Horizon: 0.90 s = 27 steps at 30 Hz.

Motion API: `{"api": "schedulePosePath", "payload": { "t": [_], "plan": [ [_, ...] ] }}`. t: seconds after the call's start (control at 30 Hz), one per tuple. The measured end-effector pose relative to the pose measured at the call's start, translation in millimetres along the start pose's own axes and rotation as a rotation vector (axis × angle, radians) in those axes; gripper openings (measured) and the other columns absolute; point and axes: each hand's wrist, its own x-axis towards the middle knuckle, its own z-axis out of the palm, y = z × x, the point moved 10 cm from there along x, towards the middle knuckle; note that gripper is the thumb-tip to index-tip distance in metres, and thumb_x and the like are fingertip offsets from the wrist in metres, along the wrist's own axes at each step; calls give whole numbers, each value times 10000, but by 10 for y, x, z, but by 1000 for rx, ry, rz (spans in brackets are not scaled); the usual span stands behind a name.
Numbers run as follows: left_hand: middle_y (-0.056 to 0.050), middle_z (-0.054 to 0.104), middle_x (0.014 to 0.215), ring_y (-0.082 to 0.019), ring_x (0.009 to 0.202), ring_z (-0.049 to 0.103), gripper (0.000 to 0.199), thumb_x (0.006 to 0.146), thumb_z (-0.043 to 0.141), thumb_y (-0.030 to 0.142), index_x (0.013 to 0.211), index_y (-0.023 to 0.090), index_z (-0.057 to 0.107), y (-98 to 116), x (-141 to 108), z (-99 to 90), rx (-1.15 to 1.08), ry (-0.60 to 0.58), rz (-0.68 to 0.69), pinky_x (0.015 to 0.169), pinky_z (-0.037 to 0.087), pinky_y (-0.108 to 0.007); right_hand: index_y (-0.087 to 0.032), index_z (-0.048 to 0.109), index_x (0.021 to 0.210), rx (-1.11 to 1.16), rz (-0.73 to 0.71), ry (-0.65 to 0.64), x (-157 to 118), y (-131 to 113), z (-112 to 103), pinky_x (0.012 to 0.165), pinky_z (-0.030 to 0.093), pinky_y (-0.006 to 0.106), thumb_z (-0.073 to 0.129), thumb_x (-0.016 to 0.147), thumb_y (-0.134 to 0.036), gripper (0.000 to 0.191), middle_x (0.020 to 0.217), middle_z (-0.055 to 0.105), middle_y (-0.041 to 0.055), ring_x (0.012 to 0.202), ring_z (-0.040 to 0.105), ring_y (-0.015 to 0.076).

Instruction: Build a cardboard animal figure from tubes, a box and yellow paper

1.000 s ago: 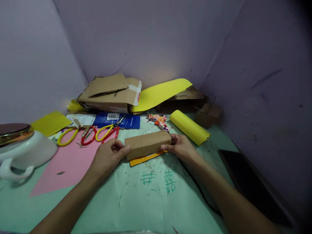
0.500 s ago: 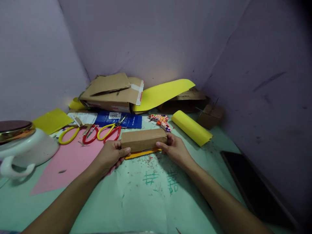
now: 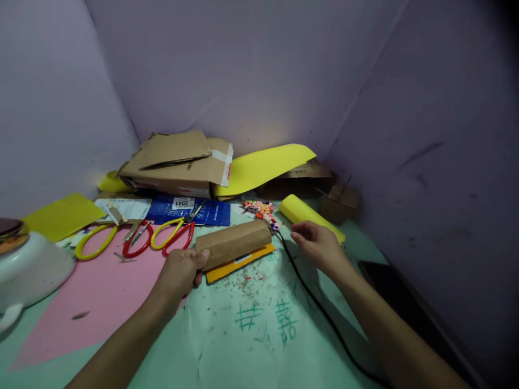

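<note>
My left hand (image 3: 184, 271) grips the left end of a folded strip of brown cardboard (image 3: 235, 241), thumb on top. Beneath that strip's front edge, an orange card piece (image 3: 239, 262) lies on the table. My right hand (image 3: 318, 244) is off the cardboard, in the air to its right, with loosely bent fingers and nothing in them. It partly covers a yellow paper roll (image 3: 295, 209). Between the cardboard and the roll lies a colourful patterned object (image 3: 261, 212), joined to a black cable (image 3: 310, 294).
Two pairs of scissors with red and yellow handles (image 3: 174, 233) lie on pink paper (image 3: 121, 292) at left. Behind are a blue packet (image 3: 214, 212) and cardboard boxes (image 3: 170, 175). A white mug-like vessel (image 3: 36, 270) stands far left, a dark flat panel (image 3: 405, 308) at right.
My right hand has let go of the cardboard's right end and moved right. The cardboard now tilts up to the right, in my left hand alone. The black cable has come into view.
</note>
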Motion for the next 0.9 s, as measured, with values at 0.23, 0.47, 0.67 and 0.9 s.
{"api": "schedulePosePath", "payload": {
  "t": [0.23,0.47,0.67,0.9],
  "plan": [
    [55,366,244,-44,208,223,413,720,542,374,386,195,379,60,-27,-25,75,21,-3,280,131,-186,-169,656,623,-104,97,-141,451,-241,436,699,439,321,714,700,-347,202,791,688,103,907,612,285],
    [67,308,210,-63,204,223,402,731,535,335,383,210,378,60,-50,-16,104,8,-19,290,130,-204,-177,541,1160,198,305,-360,550,-129,833,804,512,403,541,896,-300,291,1172,569,72,972,596,212],
    [71,320,219,-67,187,228,402,745,528,313,387,213,375,83,-81,-4,126,0,-14,283,128,-212,-146,555,1114,503,393,-396,345,-237,720,736,528,369,546,893,-287,262,1084,599,70,879,615,183],
    [56,332,210,-73,193,246,431,774,508,311,373,204,390,113,-67,3,145,-22,-5,271,155,-202,-185,529,702,830,301,-322,-285,-257,329,371,344,164,688,707,-358,235,612,506,-46,425,386,52]
  ]
}}
